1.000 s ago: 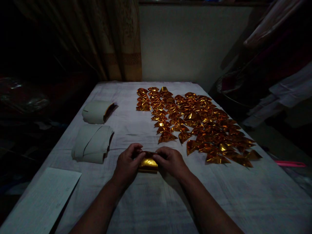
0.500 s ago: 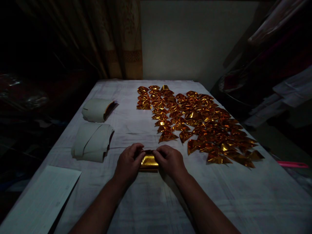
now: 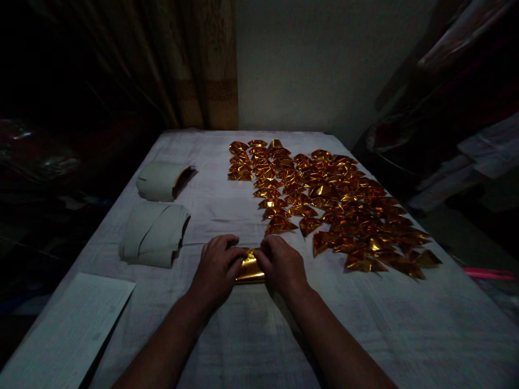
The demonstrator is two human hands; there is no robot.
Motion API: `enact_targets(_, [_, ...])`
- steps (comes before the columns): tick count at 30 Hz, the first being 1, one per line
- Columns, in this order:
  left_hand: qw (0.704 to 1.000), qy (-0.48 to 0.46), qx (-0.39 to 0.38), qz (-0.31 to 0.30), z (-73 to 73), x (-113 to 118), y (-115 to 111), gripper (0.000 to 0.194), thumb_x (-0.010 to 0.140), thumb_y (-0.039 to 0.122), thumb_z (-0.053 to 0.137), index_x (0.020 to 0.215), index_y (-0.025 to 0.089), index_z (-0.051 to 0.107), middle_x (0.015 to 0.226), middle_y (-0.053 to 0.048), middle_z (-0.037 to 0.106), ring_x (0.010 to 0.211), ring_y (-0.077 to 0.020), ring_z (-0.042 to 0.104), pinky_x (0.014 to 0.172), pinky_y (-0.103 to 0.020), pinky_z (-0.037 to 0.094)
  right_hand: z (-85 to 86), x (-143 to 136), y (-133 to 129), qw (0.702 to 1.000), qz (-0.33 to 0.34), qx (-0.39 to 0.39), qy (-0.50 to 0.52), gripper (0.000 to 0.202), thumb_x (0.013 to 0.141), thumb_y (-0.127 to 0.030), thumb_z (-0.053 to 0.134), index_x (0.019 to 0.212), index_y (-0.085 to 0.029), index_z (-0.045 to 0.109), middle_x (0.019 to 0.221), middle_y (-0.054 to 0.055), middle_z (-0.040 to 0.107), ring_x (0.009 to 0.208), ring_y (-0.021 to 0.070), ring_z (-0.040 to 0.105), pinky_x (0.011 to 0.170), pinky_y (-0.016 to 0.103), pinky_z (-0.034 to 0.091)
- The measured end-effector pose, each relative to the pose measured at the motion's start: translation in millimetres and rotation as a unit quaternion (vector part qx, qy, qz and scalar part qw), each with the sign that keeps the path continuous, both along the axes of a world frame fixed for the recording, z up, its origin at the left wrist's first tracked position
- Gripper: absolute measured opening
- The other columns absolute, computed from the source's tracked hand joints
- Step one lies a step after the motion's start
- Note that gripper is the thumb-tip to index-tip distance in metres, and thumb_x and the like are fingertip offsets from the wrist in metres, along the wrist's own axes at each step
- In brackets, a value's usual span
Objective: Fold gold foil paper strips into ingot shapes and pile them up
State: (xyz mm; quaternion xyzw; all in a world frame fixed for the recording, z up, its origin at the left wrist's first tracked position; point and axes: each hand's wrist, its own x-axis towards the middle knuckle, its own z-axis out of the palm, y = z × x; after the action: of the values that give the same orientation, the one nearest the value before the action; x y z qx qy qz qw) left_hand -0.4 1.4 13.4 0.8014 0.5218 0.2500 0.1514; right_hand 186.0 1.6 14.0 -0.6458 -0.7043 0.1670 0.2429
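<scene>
Between my two hands lies a shiny gold foil paper (image 3: 250,268), folded or rolled into a short band on the cloth-covered table. My left hand (image 3: 217,265) pinches its left end, thumb along the near side. At the right end, my right hand (image 3: 283,263) grips it with thumb and fingers bent together. The fingertips partly hide the foil's far edge. Beyond my right hand spread many folded gold foil pieces (image 3: 324,192) with pointed ends, set in rough rows.
Two curved stacks of pale paper, one farther (image 3: 158,181) and one nearer (image 3: 152,237), sit at the left. A flat white sheet (image 3: 73,329) lies at the near left. Behind the table (image 3: 251,329) are a curtain (image 3: 206,65) and a wall (image 3: 316,65). Something pink (image 3: 488,274) shows beyond the right edge.
My fingers have shifted slightly on the gold foil paper, which looks turned a little and flatter along its near edge. Both hands keep hold of it.
</scene>
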Motion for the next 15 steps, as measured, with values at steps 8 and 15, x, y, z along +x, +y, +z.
enact_targets(8, [0.996, 0.026, -0.066, -0.049, 8.0, -8, -2, 0.023, 0.084, 0.029, 0.068, 0.108, 0.027, 0.066, 0.135, -0.006, 0.054, 0.128, -0.0291, 0.047, 0.105, -0.050, 0.041, 5.1, 4, -8, 0.996, 0.076, -0.028, -0.030, 0.017, 0.081, -0.024, 0.073, 0.091, -0.023, 0.060, 0.094, 0.002, 0.062, 0.088, 0.0192, 0.058, 0.073, 0.029, 0.040])
enact_targets(15, [0.993, 0.038, -0.087, -0.063, 8.9, -12, -5, 0.037, 0.081, 0.035, 0.074, 0.115, 0.030, 0.062, 0.145, -0.007, 0.046, 0.136, -0.0316, 0.040, 0.110, -0.054, 0.037, 7.6, 13, -19, 0.988, 0.143, -0.030, -0.050, 0.027, 0.079, -0.030, 0.079, 0.098, -0.022, 0.061, 0.100, 0.004, 0.059, 0.094, 0.0213, 0.055, 0.080, 0.033, 0.043])
